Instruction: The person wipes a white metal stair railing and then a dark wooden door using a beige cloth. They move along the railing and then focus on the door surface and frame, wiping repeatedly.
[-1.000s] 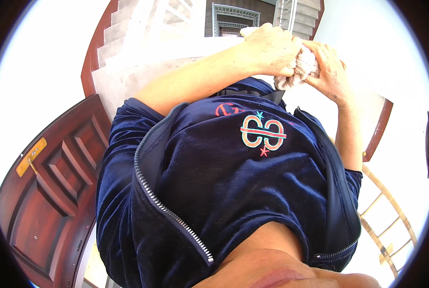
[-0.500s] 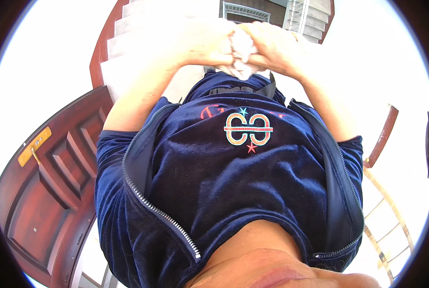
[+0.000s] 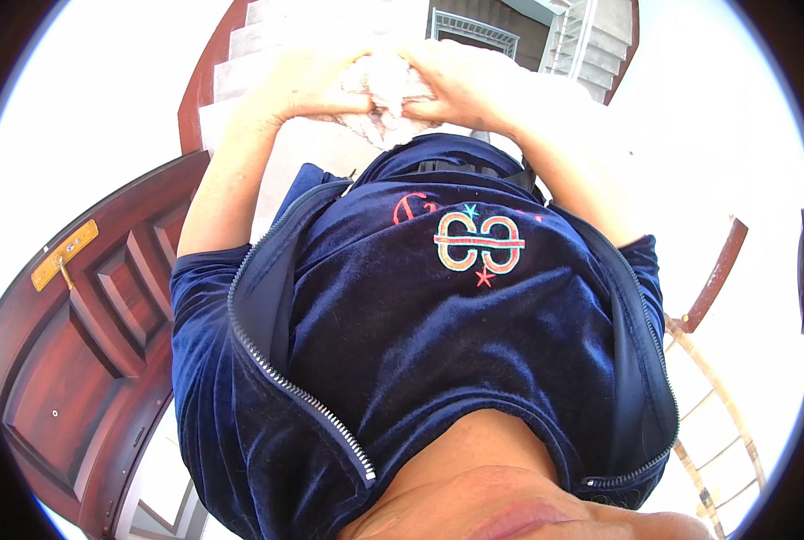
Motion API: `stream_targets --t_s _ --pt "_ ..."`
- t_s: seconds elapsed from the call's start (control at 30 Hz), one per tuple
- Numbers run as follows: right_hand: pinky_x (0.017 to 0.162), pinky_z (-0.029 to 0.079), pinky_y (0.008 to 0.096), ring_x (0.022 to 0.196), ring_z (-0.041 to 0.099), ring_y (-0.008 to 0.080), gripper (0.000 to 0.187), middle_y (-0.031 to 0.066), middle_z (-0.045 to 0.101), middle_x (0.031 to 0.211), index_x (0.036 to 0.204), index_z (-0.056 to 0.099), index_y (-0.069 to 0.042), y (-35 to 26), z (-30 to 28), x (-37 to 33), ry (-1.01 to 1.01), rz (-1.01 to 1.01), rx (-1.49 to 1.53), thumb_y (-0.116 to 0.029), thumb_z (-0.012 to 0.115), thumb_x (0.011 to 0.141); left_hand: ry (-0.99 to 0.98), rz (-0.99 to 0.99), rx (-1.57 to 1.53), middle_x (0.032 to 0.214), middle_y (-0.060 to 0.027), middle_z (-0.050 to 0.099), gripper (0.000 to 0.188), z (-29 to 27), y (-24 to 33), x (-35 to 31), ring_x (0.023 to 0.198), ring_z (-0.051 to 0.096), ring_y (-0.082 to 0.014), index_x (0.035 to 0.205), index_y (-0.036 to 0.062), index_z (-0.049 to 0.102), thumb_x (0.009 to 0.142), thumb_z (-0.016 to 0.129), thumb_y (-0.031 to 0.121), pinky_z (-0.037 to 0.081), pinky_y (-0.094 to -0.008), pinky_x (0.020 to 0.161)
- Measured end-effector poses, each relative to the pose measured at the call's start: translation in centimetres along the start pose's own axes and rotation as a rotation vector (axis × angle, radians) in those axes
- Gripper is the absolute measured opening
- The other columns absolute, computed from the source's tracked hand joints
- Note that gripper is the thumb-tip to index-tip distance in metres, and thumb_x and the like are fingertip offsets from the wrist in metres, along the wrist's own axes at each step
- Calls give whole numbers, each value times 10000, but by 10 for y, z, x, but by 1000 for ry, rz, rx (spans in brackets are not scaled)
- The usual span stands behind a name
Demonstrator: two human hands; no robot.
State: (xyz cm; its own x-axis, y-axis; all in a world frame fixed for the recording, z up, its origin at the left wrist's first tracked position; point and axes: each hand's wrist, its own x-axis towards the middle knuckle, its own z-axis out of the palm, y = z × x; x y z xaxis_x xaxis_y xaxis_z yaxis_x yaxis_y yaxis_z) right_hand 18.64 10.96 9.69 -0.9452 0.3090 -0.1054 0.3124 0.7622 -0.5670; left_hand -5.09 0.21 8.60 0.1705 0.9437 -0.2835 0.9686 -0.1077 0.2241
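Observation:
A crumpled whitish cloth with pinkish-brown patches (image 3: 388,85) is bunched between my two hands, held out in front of my waist. My left hand (image 3: 316,88) grips its left side, thumb toward my body. On the other side, my right hand (image 3: 463,88) has its fingers curled round the cloth's right edge. Strong light washes out parts of both hands and the cloth's upper edge. A lower corner of the cloth hangs free below the fingers.
A dark red panelled door (image 3: 87,342) with a brass handle plate (image 3: 64,255) is at my left. Grey stairs (image 3: 249,67) rise beyond my left arm. Farther off, a stairwell with a pale railing (image 3: 571,40) shows. A wooden rack-like frame (image 3: 722,405) stands at the right.
Both hands have shifted to the left with the cloth and moved a little apart. More of the cloth now shows between them.

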Motion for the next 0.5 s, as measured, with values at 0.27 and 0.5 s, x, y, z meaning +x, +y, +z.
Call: stream_targets --t_s 0.27,0.5 --pt "1084 405 514 1263 564 340 670 161 610 1318 1392 535 -156 44 -16 -76 110 97 -306 -342 778 796 1 168 -106 1103 -162 732 616 -6 89 62 999 709 -347 1248 110 664 831 648 564 565 -458 889" --pt "1148 315 506 1380 430 342 863 147 525 1444 1532 415 -123 65 -33 -159 196 494 -522 -313 799 783 -50 272 -266 1003 -175 725 415 -12 164 115 955 716 -318 1084 63 689 881 617 418 576 -439 813"
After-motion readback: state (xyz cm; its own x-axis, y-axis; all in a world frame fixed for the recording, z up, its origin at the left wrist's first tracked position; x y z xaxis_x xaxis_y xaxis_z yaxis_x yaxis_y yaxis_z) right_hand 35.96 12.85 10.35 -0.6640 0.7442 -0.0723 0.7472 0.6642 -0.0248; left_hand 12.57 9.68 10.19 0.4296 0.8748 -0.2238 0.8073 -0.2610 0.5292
